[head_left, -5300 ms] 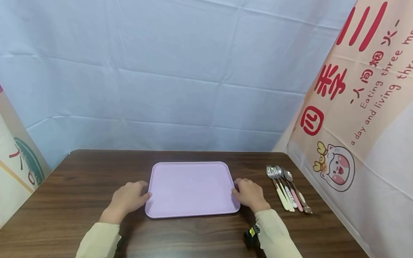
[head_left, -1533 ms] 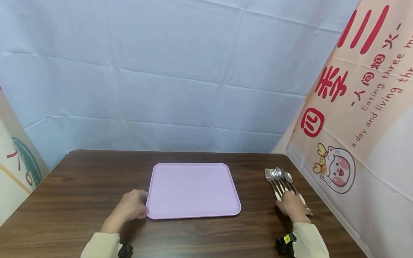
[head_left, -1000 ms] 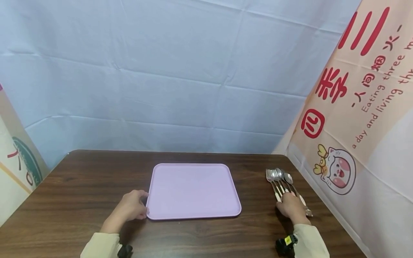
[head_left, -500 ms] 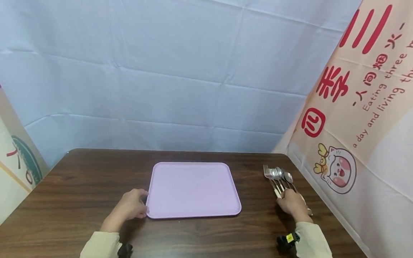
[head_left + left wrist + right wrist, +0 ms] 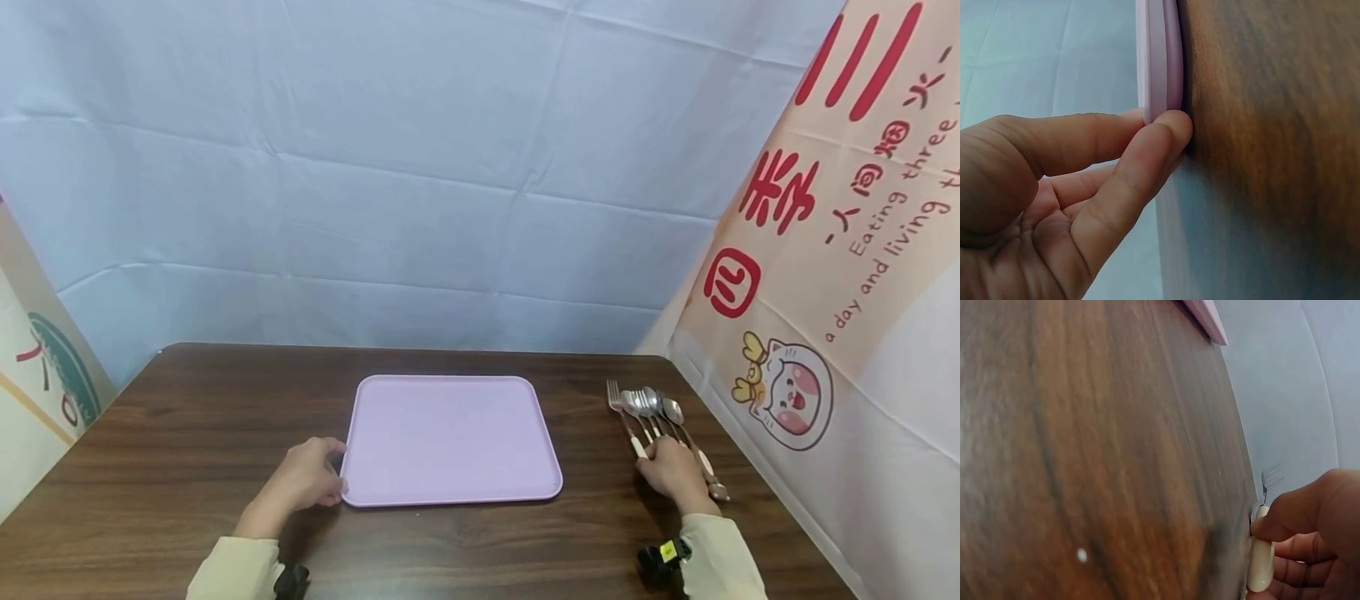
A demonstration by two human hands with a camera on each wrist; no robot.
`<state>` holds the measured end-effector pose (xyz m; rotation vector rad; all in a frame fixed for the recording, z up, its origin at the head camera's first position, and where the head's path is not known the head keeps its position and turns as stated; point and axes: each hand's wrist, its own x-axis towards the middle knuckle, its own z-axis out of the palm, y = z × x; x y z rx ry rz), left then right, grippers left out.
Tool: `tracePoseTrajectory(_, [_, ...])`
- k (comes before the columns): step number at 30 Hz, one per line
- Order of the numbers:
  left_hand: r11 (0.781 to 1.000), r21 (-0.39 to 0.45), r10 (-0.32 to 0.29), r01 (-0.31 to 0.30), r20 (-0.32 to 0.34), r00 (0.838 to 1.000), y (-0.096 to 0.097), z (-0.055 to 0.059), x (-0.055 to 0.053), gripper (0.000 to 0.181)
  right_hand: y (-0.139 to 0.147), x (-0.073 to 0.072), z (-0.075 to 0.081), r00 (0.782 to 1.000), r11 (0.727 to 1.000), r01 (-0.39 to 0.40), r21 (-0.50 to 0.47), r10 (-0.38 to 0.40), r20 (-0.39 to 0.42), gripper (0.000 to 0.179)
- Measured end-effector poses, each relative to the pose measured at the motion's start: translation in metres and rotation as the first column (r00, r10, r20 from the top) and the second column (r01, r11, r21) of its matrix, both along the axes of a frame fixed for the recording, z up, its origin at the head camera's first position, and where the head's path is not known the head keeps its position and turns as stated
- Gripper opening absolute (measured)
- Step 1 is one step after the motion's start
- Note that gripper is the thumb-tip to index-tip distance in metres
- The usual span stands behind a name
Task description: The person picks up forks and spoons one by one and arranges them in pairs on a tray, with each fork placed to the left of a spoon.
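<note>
A pale purple tray lies flat on the dark wood table. My left hand is at its left edge; the left wrist view has thumb and finger pinching the tray's rim. On the right, my right hand reaches over the handles of a group of forks and spoons. Its thumb and fingers pinch the cream handle of a fork, whose tines show beyond the thumb. In the head view this fork leans left of the group, and my hand hides most of the other handles.
The brown wood table runs back to a pale blue cloth. A printed cloth hangs along the right side, near the cutlery. Bare tabletop separates the tray from the cutlery.
My right hand has left the tray's right edge, gone to the cutlery, and moved the leftmost fork slightly left and away from the group. The left hand has stayed at the tray's left edge.
</note>
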<state>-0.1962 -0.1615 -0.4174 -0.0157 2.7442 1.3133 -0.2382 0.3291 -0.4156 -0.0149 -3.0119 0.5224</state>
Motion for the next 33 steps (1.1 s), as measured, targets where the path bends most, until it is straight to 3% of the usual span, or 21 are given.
tracePoseTrajectory(6, [1.0,-0.005,-0.003,0.003,-0.002,1.0,-0.001,0.0,-0.001,0.049,-0.011,-0.002,0.0,1.0,0.996,-0.006,-0.088,0.007,0.013,0.03])
tracePoseTrajectory(12, [1.0,-0.003,-0.004,0.004,0.004,1.0,-0.001,0.0,-0.001,0.049,-0.026,-0.004,0.004,1.0,0.994,-0.005,-0.107,0.006,0.012,0.009])
tracePoseTrajectory(33, [1.0,0.008,-0.006,0.006,0.02,1.0,-0.002,-0.001,-0.002,0.048,-0.078,-0.003,0.007,1.0,0.99,-0.01,-0.138,0.014,0.027,0.008])
